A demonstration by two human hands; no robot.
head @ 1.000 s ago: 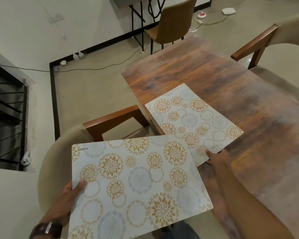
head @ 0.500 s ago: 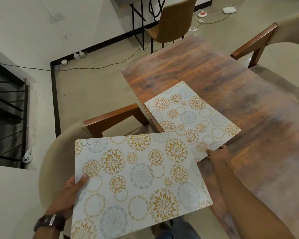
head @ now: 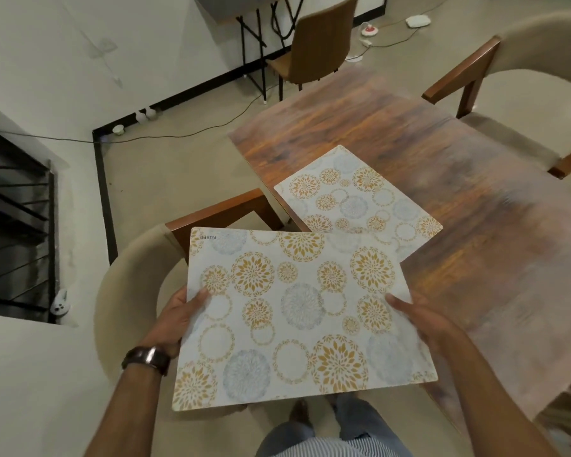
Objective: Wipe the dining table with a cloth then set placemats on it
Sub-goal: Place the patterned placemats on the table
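One white placemat (head: 360, 199) with gold and grey flower circles lies flat near the left edge of the dark wooden dining table (head: 442, 153). A second placemat (head: 297, 318) of the same pattern is held in the air in front of me, overlapping the near corner of the first in view. My left hand (head: 178, 318) grips its left edge with the thumb on top. My right hand (head: 422, 321) grips its right edge the same way. No cloth is in view.
A beige armchair (head: 129, 285) with wooden arms stands at the table's left side, under the held mat. Another armchair (head: 521, 77) stands at the far right. A brown chair (head: 314, 47) and floor cables (head: 178, 135) lie beyond. A black stair railing (head: 14, 219) is at left.
My right hand has left the placemat lying on the table and come back to take the right edge of the held placemat. The held mat has shifted right, towards the table.
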